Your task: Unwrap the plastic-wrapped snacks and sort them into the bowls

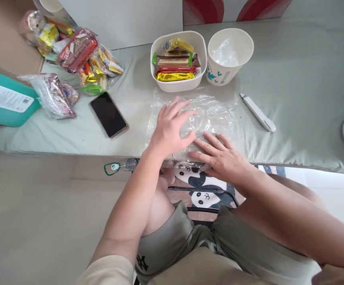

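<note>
A clear plastic bag (219,113) lies flat and wrinkled on the cloth-covered surface in front of me. Over its left part is my left hand (172,126), fingers spread and slightly curled, gripping nothing. My right hand (222,154) rests with fingers stretched out on the bag's near edge. Just beyond the bag stands a white rectangular tub (178,85) with several wrapped snack bars (176,67) in it. Touching distance to its right is a white paper cup (223,73) holding crumpled clear plastic (227,53).
A white utility knife (257,112) lies right of the bag. To the left are a phone (109,114), a heap of packaged snacks (78,49), a clear wrapper bag (54,95) and a teal package (7,97). A white box (124,19) stands behind. The surface's front edge runs below my hands.
</note>
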Motion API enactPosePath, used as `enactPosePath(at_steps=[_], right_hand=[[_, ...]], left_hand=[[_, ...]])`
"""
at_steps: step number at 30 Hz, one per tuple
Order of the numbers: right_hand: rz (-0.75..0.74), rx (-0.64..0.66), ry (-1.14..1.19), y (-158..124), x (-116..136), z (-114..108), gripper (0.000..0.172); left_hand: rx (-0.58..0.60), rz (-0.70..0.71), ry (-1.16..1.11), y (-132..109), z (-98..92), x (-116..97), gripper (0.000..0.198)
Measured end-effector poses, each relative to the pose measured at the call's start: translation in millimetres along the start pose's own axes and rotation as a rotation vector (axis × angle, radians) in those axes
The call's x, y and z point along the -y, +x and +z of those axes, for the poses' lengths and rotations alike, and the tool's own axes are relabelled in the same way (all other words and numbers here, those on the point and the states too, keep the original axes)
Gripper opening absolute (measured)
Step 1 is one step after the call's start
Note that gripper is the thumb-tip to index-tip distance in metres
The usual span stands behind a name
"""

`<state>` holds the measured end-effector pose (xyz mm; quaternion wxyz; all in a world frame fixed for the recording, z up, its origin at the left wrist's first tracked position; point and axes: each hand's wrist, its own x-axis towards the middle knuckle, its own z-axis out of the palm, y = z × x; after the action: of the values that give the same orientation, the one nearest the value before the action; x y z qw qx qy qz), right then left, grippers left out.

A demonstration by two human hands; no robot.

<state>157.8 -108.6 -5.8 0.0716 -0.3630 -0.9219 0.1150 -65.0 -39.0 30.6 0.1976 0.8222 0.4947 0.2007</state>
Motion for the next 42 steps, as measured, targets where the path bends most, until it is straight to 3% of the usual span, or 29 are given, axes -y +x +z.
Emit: enactPosePath(at_steps=[2, 5, 8, 10, 12, 15, 17, 23, 27, 29, 32, 34, 39, 42], right_hand=[[0.021, -0.006, -0.020, 0.9, -4.2, -0.2, 0.075], [0.025, -0.040, 0.036, 1.6, -11.2, -7.6, 0.058], [0.058, -0.094, 0.141, 2.6, -14.1, -17.5, 0.035], [0.105, -0.132, 0.228, 3.7, -14.1, -23.9, 0.032], [0.194, -0.175, 0.332, 4.1, -15.1, -30.6, 0.033], [0.312, -0.209, 0.449, 0.6, -24.3, -40.9, 0.032], [0.268, -0.205, 0.486, -5.5, -36.2, -46.5, 0.033], [0.142, -0.169, 0.598, -27.6, -68.9, -47.1, 0.074], [0.112, -0.130, 0.596, -27.9, -70.6, -41.1, 0.083], [0.102, -0.154, 0.578, -22.7, -67.2, -38.4, 0.078], [0.122, -0.256, 0.563, -11.3, -59.3, -35.5, 0.041], [0.194, -0.341, 0.591, -4.2, -52.9, -35.4, 0.031], [0.534, -0.537, 0.790, 4.6, -42.7, -40.0, 0.046], [0.716, -0.573, 0.885, 6.9, -43.2, -41.2, 0.047]], left_hand=[[-0.052, 0.050, -0.073, -12.6, -8.5, -1.5, 0.028], [0.044, 0.099, -0.097, -33.1, -16.8, 1.9, 0.022], [0.224, 0.109, -0.022, -50.4, -21.7, 7.8, 0.041], [0.337, 0.077, 0.036, -59.7, -24.5, 8.8, 0.057], [0.381, 0.036, 0.089, -66.9, -26.9, 7.2, 0.056], [0.259, 0.003, 0.060, -71.3, -29.0, 6.3, 0.030], [0.132, -0.041, -0.080, -69.8, -30.0, 10.2, 0.027], [-0.070, -0.329, -0.612, -56.5, -35.0, 30.7, 0.015], [-0.160, -0.539, -0.925, -49.2, -37.5, 31.1, 0.012], [-0.202, -0.600, -0.995, -46.3, -37.8, 28.9, 0.009], [-0.220, -0.634, -0.999, -43.1, -37.1, 28.2, 0.010], [-0.208, -0.634, -0.976, -41.7, -36.0, 30.5, 0.012], [-0.299, -0.644, -0.956, -36.4, -30.9, 41.5, 0.016], [-0.359, -0.665, -0.941, -29.6, -26.5, 44.6, 0.022]])
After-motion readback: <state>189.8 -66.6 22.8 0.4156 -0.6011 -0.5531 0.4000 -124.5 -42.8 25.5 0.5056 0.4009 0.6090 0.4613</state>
